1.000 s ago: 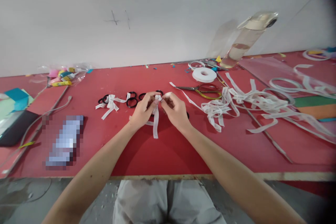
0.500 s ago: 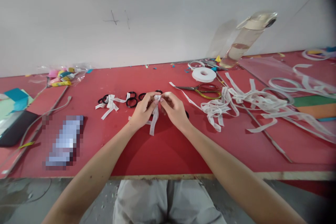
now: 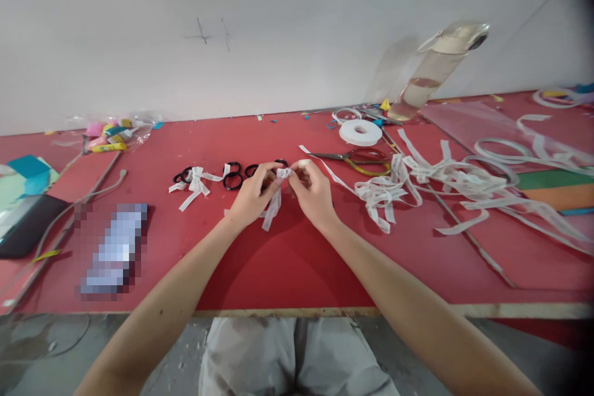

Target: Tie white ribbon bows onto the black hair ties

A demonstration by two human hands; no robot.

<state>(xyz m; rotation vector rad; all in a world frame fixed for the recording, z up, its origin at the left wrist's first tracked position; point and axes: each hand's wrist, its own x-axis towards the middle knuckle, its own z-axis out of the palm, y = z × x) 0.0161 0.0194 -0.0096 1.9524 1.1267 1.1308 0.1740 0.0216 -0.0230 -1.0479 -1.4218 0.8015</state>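
Observation:
Both hands pinch a white printed ribbon (image 3: 273,209) above the red table, its tails hanging down between them. My left hand (image 3: 255,193) has its thumb and fingers closed on the ribbon's gathered upper part. My right hand (image 3: 312,192) grips the other side of that folded part with thumb and fingertips. Black hair ties (image 3: 232,177) lie just left of and behind my left hand. Further left rests a white ribbon bow (image 3: 197,182) with a black band beside it. Fingers hide part of the ribbon's folds.
Scissors (image 3: 366,162) and a white ribbon roll (image 3: 361,132) lie behind my right hand. Loose ribbon strips (image 3: 385,192) spread to the right. A water bottle (image 3: 427,77) stands against the wall. At left are a blurred phone (image 3: 116,250), a cable (image 3: 88,198) and a plastic bag (image 3: 134,130).
My right hand has shifted slightly right, and the ribbon's folded part between the fingertips shows wider. The hanging tails have risen a little. My left hand stays nearly in place.

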